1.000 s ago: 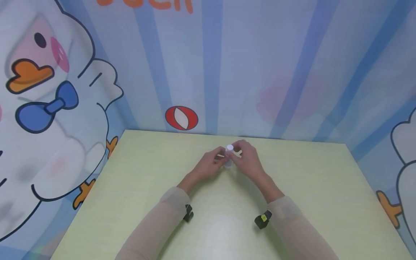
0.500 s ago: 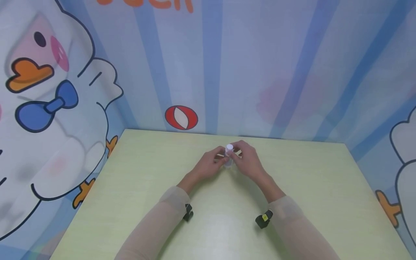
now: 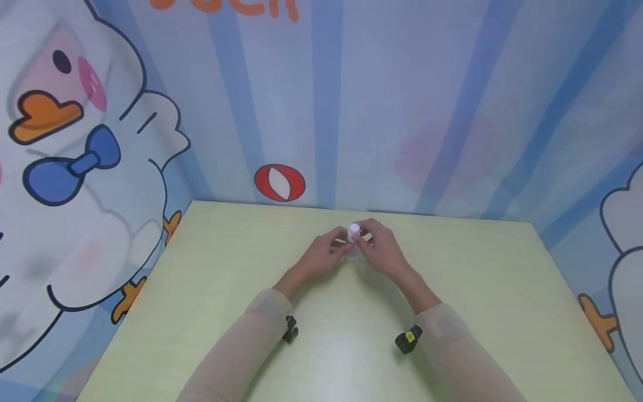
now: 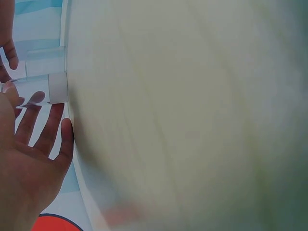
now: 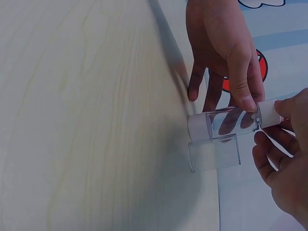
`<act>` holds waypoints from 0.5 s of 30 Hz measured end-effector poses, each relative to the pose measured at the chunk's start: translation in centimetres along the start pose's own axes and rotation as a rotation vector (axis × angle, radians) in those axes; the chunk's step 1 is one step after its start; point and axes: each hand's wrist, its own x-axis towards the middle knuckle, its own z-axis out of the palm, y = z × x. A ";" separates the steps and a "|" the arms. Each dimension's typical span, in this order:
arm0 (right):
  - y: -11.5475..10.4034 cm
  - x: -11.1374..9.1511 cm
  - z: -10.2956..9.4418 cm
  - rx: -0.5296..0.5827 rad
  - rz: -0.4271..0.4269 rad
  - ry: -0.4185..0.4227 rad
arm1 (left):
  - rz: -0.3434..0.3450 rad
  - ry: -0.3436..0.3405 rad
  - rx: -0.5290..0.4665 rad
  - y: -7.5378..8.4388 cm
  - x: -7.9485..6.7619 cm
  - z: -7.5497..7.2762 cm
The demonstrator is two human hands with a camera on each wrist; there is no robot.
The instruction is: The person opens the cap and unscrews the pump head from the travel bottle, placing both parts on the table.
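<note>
A small clear bottle point(image 5: 230, 123) with a white base and a white cap point(image 5: 270, 114) stands upright on the table. My left hand point(image 3: 321, 255) holds the clear body between thumb and fingers. From the other side my right hand point(image 3: 384, 249) pinches the white cap at the top with thumb and fingertips. Close beside the bottle stands a clear open plastic cylinder point(image 5: 216, 154), which looks like a cover or small cup. In the left wrist view the white base point(image 4: 58, 88) is plain to see, while the cap lies mostly out of frame.
The pale wood-look table point(image 3: 241, 245) spreads around both hands. Behind it rises a blue striped backdrop point(image 3: 372, 111) with cartoon ducks and a red ball print. Dark wrist cameras point(image 3: 408, 339) hang at the sleeves.
My right hand has shifted very slightly towards me at the cap. The left hand and the bottle stay almost where they were.
</note>
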 end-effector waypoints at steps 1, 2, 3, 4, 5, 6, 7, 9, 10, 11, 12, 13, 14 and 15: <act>0.0 0.0 0.0 0.001 -0.001 0.000 | 0.000 0.002 0.001 0.0 0.0 0.0; 0.0 0.0 0.0 0.004 -0.003 0.001 | 0.000 0.003 0.001 0.0 0.0 0.0; 0.0 0.0 0.1 0.007 -0.002 0.004 | 0.001 0.005 0.002 0.0 0.0 0.0; 0.0 0.0 0.1 0.012 0.006 0.008 | 0.001 0.006 0.003 0.0 0.0 0.0; 0.0 0.0 0.1 0.017 0.014 0.014 | 0.003 0.007 0.002 -0.1 0.0 0.0; 0.0 0.1 0.1 0.022 0.026 0.020 | 0.004 0.008 0.001 -0.1 0.0 -0.1; 0.1 0.1 0.2 0.024 0.038 0.029 | 0.006 0.009 0.001 -0.1 0.0 -0.1; 0.3 0.1 0.3 0.028 0.060 0.049 | 0.011 0.008 -0.001 -0.2 0.1 0.0; 0.3 0.1 0.3 0.032 0.068 0.060 | 0.013 0.008 -0.005 -0.2 0.1 0.0; 0.3 0.2 0.3 0.036 0.072 0.071 | 0.017 0.007 -0.007 -0.2 0.1 0.0; 0.3 0.2 0.4 0.038 0.073 0.080 | 0.018 0.008 -0.009 -0.2 0.1 0.0; 0.3 0.2 0.4 0.039 0.069 0.088 | 0.022 0.007 -0.011 -0.3 0.2 0.0; 0.3 0.2 0.4 0.039 0.066 0.095 | 0.024 0.008 -0.013 -0.3 0.2 0.0; 0.3 0.3 0.4 0.041 0.063 0.100 | 0.027 0.008 -0.017 -0.2 0.2 0.0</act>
